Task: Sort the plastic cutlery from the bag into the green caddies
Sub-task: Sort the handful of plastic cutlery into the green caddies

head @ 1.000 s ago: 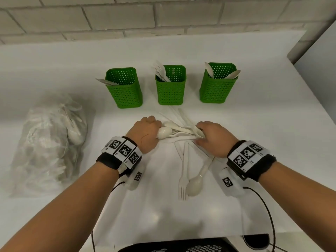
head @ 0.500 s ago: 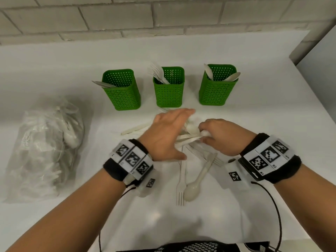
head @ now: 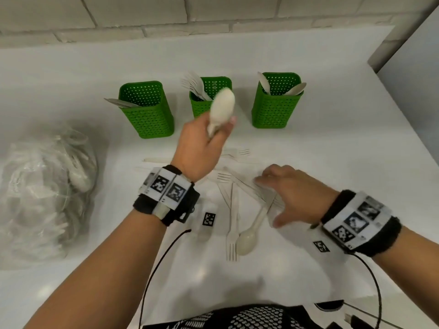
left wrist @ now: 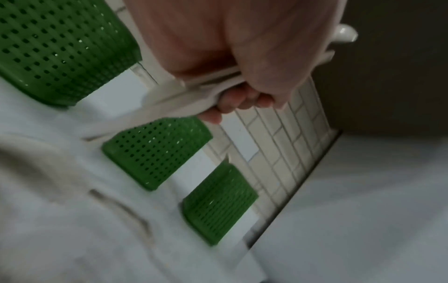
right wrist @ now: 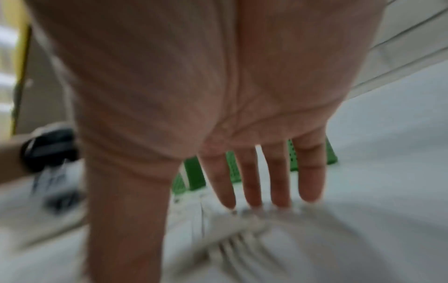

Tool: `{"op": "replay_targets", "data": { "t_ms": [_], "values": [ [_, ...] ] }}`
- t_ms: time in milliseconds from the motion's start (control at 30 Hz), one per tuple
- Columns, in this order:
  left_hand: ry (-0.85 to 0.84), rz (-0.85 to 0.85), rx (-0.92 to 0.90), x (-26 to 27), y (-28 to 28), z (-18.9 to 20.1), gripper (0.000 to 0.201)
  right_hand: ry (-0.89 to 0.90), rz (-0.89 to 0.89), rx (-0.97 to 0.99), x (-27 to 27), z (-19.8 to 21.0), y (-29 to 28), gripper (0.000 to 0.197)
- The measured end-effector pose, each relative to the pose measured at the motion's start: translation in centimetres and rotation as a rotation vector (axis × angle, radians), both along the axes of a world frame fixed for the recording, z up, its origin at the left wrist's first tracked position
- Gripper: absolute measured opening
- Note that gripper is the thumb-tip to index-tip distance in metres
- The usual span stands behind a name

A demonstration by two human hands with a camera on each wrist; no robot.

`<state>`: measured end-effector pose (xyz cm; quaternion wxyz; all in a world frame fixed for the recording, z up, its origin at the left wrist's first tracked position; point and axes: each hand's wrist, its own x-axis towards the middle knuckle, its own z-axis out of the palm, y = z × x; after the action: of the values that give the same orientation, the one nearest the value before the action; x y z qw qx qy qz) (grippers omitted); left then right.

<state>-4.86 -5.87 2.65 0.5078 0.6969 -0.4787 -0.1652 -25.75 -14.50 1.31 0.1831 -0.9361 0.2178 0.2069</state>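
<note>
1. White, smooth tabletop (head: 332, 162) running back to a pale brick wall.
2. Three green perforated plastic caddies stand upright in a row near the back: left caddy (head: 147, 110), middle caddy (head: 206, 108), right caddy (head: 275, 103), apart from one another.
3. Clear plastic bag of white cutlery (head: 45, 193) lies at the left, well apart from the caddies.
4. Loose pile of white plastic forks and knives (head: 237, 186) lies in front of the caddies.
5. White plastic spoon (head: 249, 236) lies just beside a white plastic fork (head: 232, 243), nearest the front edge.
</note>
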Motion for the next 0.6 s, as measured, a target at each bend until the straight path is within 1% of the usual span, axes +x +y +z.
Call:
{"op": "replay_targets", "data": {
  "t_ms": [67,100,133,167,200,267,300,367,433,467,533,567,600],
  "values": [
    [0.113,0.045,-0.094,0.1,0.2,0.8,0.038,-0.036,-0.027,-0.056,0.1,-0.9,0.4,0.071],
    [0.141,0.042,-0.102,0.1,0.2,0.5,0.037,-0.066,-0.047,-0.077,0.2,-1.0,0.5,0.056],
    [0.158,0.026,-0.082,0.0,0.4,0.0,0.036,-0.078,-0.051,-0.104,0.3,-1.0,0.5,0.043],
    [0.175,0.005,-0.044,-0.3,0.6,-0.9,0.033,-0.077,-0.05,-0.133,0.4,-1.1,0.5,0.035],
    [0.194,-0.016,0.008,-0.6,0.7,-1.8,0.03,-0.072,-0.053,-0.154,0.5,-1.3,0.5,0.03],
    [0.224,-0.029,0.151,-1.1,1.0,-3.5,0.028,-0.052,-0.06,-0.184,0.6,-1.6,0.8,0.027],
    [0.228,-0.035,0.2,-1.3,1.1,-4.1,0.03,-0.044,-0.072,-0.186,0.5,-1.7,0.9,0.026],
    [0.214,-0.074,0.228,-1.1,1.2,-4.1,0.034,-0.036,-0.131,-0.122,0.5,-1.4,0.5,0.022],
    [0.19,-0.19,0.246,-0.8,1.1,-3.3,0.034,-0.07,-0.201,-0.045,0.6,0.1,-0.3,0.018],
    [0.146,-0.265,0.27,-0.9,1.0,-2.7,0.039,-0.109,-0.23,-0.033,0.7,1.1,-0.8,0.017],
    [0.018,-0.371,0.348,-1.3,0.6,-2.0,0.06,-0.243,-0.249,-0.024,1.2,3.5,-1.3,0.016],
    [-0.032,-0.4,0.371,-1.8,0.4,-1.9,0.064,-0.332,-0.262,0.021,1.6,4.7,-1.5,0.015],
    [-0.066,-0.402,0.352,-2.2,0.1,-2.0,0.056,-0.416,-0.289,0.111,2.1,5.8,-1.5,0.012]
  ]
}}
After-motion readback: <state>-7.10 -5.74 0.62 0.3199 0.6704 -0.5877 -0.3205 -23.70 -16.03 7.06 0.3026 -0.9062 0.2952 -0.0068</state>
